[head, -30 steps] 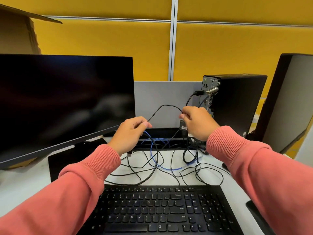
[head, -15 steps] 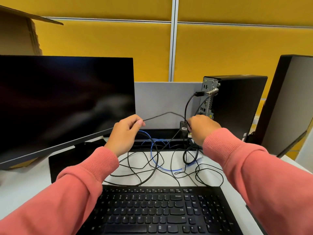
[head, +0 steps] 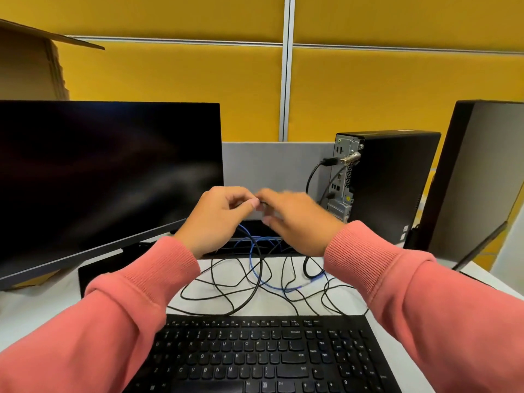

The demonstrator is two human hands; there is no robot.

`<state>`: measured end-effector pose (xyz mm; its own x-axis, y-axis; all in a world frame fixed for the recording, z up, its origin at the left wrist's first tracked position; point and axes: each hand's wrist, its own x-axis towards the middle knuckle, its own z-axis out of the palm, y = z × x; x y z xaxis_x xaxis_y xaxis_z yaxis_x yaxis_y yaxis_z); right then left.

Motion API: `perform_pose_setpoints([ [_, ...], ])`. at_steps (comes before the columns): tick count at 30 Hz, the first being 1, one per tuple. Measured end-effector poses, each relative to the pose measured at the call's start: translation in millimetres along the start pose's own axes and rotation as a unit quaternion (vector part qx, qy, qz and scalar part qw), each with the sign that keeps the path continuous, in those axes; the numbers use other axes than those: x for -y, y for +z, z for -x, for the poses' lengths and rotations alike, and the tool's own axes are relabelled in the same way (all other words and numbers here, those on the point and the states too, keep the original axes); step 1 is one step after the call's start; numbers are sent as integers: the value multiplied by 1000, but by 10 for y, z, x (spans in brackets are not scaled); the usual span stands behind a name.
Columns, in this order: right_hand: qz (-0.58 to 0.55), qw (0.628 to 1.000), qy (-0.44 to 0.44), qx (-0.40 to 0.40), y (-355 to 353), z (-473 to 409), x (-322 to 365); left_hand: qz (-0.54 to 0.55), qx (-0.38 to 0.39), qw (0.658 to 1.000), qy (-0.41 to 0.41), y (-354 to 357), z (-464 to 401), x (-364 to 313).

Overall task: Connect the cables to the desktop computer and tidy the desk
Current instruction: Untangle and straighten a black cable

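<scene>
A black desktop computer stands at the right back of the desk, its rear ports facing me, with a black plug in one port. Loose black cables and a blue cable lie tangled on the desk between the keyboard and the computer. My left hand is closed on a thin black cable above the tangle. My right hand is blurred, its fingertips touching the left hand's and pinching the same cable.
A black monitor stands at the left, a black keyboard lies at the front edge. A second monitor's back is at the right. A grey low divider and yellow panels are behind. A cardboard box sits at the far left.
My right hand has moved left from beside the computer's ports to meet my left hand. The stretch of cable between the hands has shortened to nothing.
</scene>
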<state>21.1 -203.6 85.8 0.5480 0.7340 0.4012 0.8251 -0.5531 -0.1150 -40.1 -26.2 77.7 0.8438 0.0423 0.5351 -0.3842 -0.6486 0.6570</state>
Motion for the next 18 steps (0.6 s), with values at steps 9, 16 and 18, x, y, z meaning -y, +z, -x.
perform_pose_setpoints([
  [9,-93,981,167,-34,-375,45,-486,199,-170,946,-192,-709,-118,319],
  [16,160,951,265,-24,-575,-70,-573,387,-262,811,-352,-767,-26,664],
  [18,230,931,283,-18,-604,-110,-513,415,-264,789,-368,-759,4,733],
])
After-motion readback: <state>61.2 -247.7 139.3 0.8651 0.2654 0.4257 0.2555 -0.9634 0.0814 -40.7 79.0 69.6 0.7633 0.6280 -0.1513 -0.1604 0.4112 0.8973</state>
